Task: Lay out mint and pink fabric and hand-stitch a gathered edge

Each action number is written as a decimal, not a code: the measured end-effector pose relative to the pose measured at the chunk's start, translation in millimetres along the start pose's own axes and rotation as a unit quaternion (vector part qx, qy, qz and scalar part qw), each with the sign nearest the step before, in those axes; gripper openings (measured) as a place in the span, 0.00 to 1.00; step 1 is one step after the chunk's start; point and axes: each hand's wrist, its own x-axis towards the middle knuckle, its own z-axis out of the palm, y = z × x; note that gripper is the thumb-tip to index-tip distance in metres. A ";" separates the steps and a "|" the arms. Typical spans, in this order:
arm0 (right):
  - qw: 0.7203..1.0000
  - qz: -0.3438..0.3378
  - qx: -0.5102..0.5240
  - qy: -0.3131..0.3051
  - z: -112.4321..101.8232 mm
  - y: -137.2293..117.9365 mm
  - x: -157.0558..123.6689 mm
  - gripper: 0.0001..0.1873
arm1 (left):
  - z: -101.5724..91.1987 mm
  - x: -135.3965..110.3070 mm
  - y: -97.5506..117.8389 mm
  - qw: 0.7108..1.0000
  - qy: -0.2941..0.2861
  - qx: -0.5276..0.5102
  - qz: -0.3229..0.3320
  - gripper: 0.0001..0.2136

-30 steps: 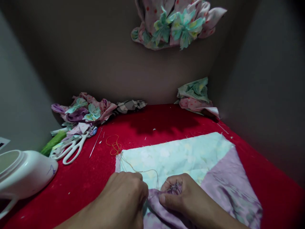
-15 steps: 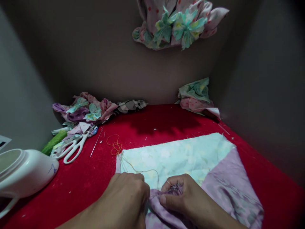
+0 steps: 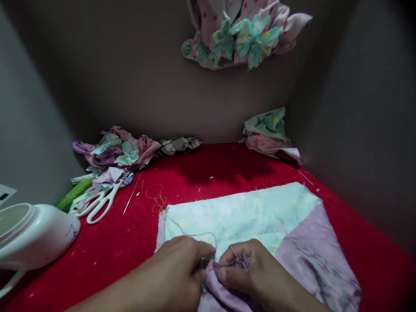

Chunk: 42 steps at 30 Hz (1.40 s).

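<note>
Gathered purple fabric (image 3: 217,284) is pinched between the thumb and fingers of my right hand (image 3: 253,271), low in the middle of the head view. Close beside it, my left hand (image 3: 185,264) is closed at the fabric's edge, its fingertips partly hidden. Under both hands lies a pale mint-green cloth (image 3: 234,212), joined to or overlapping a purple patterned cloth (image 3: 312,251) on the right. A thin thread (image 3: 203,234) runs over the mint cloth to the hands. Any needle in my fingers is too small to make out.
On the red tabletop (image 3: 130,247) lie white-handled scissors (image 3: 105,201), a long needle (image 3: 130,199) and a loop of orange thread (image 3: 157,199). A white ceramic vessel (image 3: 48,234) lies at the left. Fabric scraps (image 3: 130,147) and more folded cloth (image 3: 269,132) sit at the back.
My left hand has shifted slightly, its index finger now stretched further right towards my right hand. The right hand keeps its pinch on the fabric, almost unmoved.
</note>
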 end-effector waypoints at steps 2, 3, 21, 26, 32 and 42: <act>1.000 0.000 -0.002 0.006 -0.5 1.0 0.7 0.07 | -3.8 3.8 -5.8 0.998 -0.041 -0.053 -0.019 0.11; 1.000 0.003 -0.006 0.009 -0.8 1.1 1.0 0.07 | -5.9 5.9 -8.3 0.994 -0.062 -0.083 -0.032 0.12; 1.000 -0.002 -0.005 0.002 -1.5 2.4 2.9 0.09 | -15.0 15.3 -12.0 0.940 -0.104 -0.312 -0.095 0.11; 1.000 -0.007 -0.004 -0.004 -1.5 2.0 2.6 0.09 | -14.4 16.5 -13.5 0.938 -0.105 -0.316 -0.095 0.10; 1.000 -0.005 -0.001 0.001 -0.9 -0.4 1.9 0.08 | -14.2 18.4 -15.3 0.930 -0.119 -0.335 -0.094 0.12; 1.000 -0.020 0.001 -0.008 -1.2 0.7 2.4 0.08 | -11.8 20.1 -18.1 0.933 -0.119 -0.330 -0.081 0.09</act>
